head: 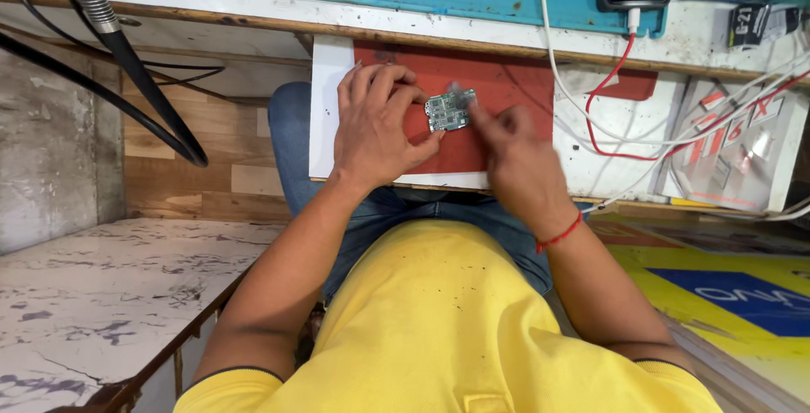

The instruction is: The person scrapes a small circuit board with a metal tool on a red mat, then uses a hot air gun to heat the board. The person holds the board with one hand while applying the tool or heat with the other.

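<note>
the work in hand is on a small green circuit board (pixel 449 110), which lies over a red mat (pixel 498 92) on a white pull-out shelf (pixel 325 109) below the bench edge. the left hand (pixel 375 126) curls around the board's left side, fingers bent and closed on its edge, pinning it in place, the wrist bent back toward the body. the right hand (pixel 510 156) is blurred with motion just beside the board's right edge; its fingers look bunched as if pinching a small tool or part, but i cannot tell whether it holds anything. by the look of it, this is a fine handling step on the board, and the next move calls for a steady left grip and a precise, light touch from the right. both forearms reach forward over a lap in blue jeans (pixel 291 139). white and red cables (pixel 607 92) trail across the shelf to the right.
</note>
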